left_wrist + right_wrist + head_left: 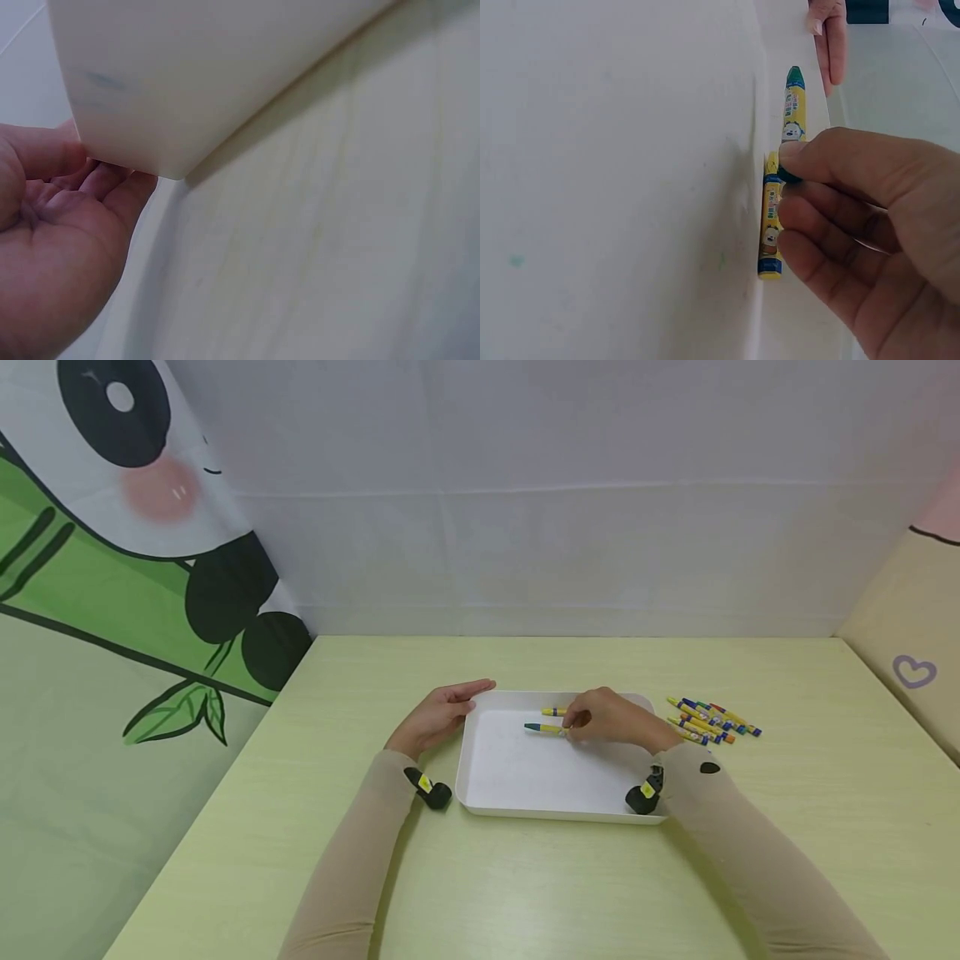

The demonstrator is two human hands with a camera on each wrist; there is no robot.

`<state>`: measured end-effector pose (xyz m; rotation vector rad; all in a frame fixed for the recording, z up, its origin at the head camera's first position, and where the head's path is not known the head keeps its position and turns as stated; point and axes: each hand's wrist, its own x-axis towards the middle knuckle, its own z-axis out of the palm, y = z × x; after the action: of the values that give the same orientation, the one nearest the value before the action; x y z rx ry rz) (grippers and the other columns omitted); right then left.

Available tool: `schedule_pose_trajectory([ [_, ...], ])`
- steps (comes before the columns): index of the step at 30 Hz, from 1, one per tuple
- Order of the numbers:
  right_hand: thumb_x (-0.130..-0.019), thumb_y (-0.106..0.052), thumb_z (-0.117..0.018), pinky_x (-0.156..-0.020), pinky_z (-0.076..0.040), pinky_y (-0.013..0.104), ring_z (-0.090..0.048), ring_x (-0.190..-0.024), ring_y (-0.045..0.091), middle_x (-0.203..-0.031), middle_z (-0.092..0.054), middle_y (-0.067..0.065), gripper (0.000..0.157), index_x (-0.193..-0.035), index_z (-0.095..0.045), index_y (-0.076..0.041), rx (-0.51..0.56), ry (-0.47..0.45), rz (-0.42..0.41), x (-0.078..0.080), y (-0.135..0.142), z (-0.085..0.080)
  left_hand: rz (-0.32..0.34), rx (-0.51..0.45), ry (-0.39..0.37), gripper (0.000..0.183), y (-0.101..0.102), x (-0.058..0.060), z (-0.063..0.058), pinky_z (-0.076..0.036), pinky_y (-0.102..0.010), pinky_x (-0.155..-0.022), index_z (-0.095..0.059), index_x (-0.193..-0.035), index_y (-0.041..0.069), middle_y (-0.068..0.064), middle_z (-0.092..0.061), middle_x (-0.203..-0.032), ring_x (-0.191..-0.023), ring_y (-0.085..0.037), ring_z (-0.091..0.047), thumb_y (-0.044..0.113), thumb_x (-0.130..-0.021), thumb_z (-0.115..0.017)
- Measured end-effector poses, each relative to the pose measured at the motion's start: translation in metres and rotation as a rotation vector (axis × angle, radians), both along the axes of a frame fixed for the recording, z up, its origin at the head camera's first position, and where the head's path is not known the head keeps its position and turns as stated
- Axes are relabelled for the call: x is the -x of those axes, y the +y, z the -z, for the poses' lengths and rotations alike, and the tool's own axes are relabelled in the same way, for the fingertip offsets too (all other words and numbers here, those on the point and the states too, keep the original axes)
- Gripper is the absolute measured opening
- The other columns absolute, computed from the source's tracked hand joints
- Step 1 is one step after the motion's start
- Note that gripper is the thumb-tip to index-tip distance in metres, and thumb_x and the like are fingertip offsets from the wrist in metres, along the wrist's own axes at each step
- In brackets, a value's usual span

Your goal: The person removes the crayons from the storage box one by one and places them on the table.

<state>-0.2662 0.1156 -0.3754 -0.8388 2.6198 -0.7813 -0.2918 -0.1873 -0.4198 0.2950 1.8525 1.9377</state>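
My right hand (611, 717) pinches a green crayon (793, 112) with a yellow wrapper between thumb and fingertips, above the white tray (525, 777). In the right wrist view its green tip points away from the hand. A yellow crayon (770, 225) lies in the tray along the far wall, partly behind the fingers. At the tray's far left corner, my left hand (438, 714) holds the rim. Its thumb (56, 154) is on the edge, and the fingers reach round the outer far side.
To the right of the tray, a loose pile of crayons (712, 721) in several colours lies on the pale wooden table (300, 793). A light cloth backdrop (525, 552) rises behind the table, with a cartoon panda print on the left.
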Motion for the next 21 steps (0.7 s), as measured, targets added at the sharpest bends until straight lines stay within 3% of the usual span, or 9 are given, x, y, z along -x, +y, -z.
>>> schedule_pose_trajectory([
  [21, -0.086, -0.007, -0.069, -0.072, -0.053, 0.025, -0.061, -0.082, 0.013, -0.091, -0.069, 0.002, 0.013, -0.098, -0.073, -0.006, 0.034, 0.056, 0.04, -0.016, 0.038, -0.029, 0.022, -0.01, -0.006, 0.048, -0.005, -0.004, 0.0, -0.027, -0.042, -0.117, -0.041, -0.146, 0.004, -0.008, -0.037, -0.154, -0.144, -0.022, -0.031, -0.006, -0.099, -0.038],
])
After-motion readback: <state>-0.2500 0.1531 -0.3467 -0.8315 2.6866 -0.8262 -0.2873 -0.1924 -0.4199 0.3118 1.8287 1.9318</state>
